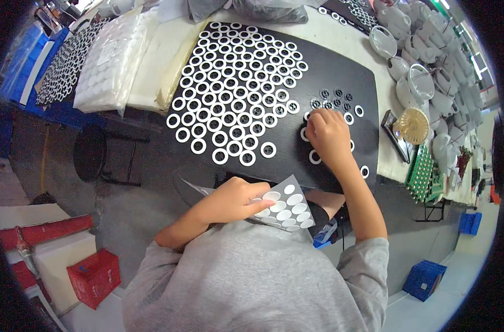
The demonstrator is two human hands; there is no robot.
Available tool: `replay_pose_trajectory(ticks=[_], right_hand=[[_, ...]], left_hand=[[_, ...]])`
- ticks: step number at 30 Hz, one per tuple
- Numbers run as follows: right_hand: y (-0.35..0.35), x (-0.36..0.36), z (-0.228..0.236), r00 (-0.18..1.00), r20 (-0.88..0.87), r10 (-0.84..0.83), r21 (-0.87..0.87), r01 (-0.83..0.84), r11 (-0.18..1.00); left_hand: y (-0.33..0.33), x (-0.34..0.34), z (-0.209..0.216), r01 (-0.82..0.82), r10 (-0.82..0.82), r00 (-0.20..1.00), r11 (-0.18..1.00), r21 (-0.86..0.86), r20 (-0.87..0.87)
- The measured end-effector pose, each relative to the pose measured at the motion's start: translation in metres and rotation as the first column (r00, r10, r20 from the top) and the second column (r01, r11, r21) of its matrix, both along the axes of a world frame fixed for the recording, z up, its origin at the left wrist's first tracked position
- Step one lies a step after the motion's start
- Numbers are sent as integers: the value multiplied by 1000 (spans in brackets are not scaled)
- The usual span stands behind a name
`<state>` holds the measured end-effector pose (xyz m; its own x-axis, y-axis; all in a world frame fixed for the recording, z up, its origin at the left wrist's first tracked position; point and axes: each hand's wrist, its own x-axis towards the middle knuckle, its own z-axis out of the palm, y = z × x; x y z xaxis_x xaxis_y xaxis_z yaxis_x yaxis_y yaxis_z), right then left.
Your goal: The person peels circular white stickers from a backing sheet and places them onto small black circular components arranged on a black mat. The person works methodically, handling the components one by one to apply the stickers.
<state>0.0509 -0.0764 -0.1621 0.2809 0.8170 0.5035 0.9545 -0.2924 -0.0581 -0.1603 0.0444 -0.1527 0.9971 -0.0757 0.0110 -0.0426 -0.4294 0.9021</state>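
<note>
My left hand point(234, 200) grips a grey backing sheet point(284, 214) with rows of white round stickers, thumb on top, close to my body. On the black board point(340, 66) my right hand point(329, 135) reaches down among a few white rings with dark centres, its fingers bent and drawn together. What lies under those fingertips is hidden. Just beyond this hand sits a small group of bare black round parts point(338, 99). Many white rings with black centres point(235, 105) cover the board's left and middle, lying flat and close together.
A clear bag of white round pieces point(111, 63) lies left of the board, beside another ring-covered board point(69, 63). Grey plastic housings point(429, 83) pile up at right, near a cream fan-like part point(412, 126) and green circuit boards point(421, 174). A black stool point(90, 152) stands at left.
</note>
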Motion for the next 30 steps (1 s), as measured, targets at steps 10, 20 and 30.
replay_pose_trajectory(ticks=[10,20,30], right_hand=[[-6,-3,15,1000,-15,-6,-182,3,983],[-7,0,7,1000,-9,-19,-151,18,988],[-4,0,6,999,-42,-21,-58,18,998]], left_hand=[[1,3,-1,0,0,1000,1000,-1,-24],[3,4,-6,32,-32,999,1000,1,23],[0,3,-3,34,-33,999,999,-14,29]])
